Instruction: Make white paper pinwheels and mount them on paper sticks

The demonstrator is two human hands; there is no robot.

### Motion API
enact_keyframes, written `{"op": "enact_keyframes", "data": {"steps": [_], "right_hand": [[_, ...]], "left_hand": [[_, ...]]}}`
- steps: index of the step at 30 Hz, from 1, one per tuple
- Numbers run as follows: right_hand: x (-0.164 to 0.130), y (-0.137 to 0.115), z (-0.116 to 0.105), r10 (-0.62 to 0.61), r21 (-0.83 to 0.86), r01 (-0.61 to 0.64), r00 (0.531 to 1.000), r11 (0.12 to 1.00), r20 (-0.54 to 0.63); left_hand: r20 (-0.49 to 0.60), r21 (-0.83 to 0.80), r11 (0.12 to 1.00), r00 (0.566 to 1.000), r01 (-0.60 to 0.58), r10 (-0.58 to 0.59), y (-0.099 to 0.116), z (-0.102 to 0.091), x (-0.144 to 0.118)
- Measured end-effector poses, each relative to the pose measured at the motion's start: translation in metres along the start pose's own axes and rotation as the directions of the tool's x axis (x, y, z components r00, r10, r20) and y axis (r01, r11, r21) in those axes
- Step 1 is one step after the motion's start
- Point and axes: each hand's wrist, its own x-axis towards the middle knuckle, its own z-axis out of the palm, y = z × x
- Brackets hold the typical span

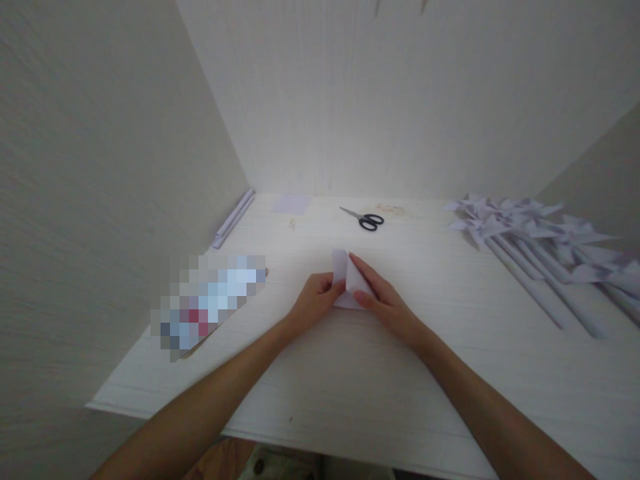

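Note:
A small piece of white paper (356, 285), partly folded over, is held between both hands above the middle of the white table. My left hand (320, 297) pinches its left side, the thumb pressing on the front. On the right side my right hand (385, 297) grips the folded flap, with fingers behind and the thumb in front. Beyond the hands lie scissors (367, 220) with black handles, blades pointing left. A flat square sheet of paper (291, 204) rests near the back wall, left of the scissors.
Several paper pinwheels (530, 233) on rolled paper sticks are heaped at the right. Rolled paper tubes (234, 219) lie along the left wall. A pixelated, long object (215, 303) is on the left of the table (320, 387). Walls enclose the back and sides.

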Motion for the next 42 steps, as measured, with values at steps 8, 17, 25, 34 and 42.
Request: {"op": "enact_keyframes", "data": {"steps": [8, 17, 25, 34, 42], "right_hand": [[-0.001, 0.002, 0.008, 0.019, -0.102, -0.017, 1.000, 0.995, 0.014], [-0.002, 0.005, 0.018, -0.171, -0.416, 0.158, 0.985, 0.895, 0.005], [-0.004, -0.003, 0.008, -0.267, -0.213, 0.266, 0.963, 0.940, 0.026], [0.006, 0.005, -0.003, 0.165, 0.458, -0.053, 0.964, 0.887, -0.209], [0.006, -0.001, -0.003, 0.304, 0.668, -0.265, 0.951, 0.696, 0.061]], "left_hand": [[0.105, -0.172, 0.980, 0.991, 0.097, -0.080, 0.008, 0.004, -0.004], [0.075, -0.405, 0.900, 0.987, 0.159, -0.141, -0.011, 0.004, 0.005], [0.053, -0.450, 0.877, 0.985, 0.172, -0.166, 0.003, -0.001, 0.002], [0.231, -0.266, 0.953, 0.969, 0.146, -0.084, 0.000, -0.009, 0.003], [0.505, -0.056, 0.990, 0.859, 0.127, -0.082, 0.007, -0.010, -0.006]]}}
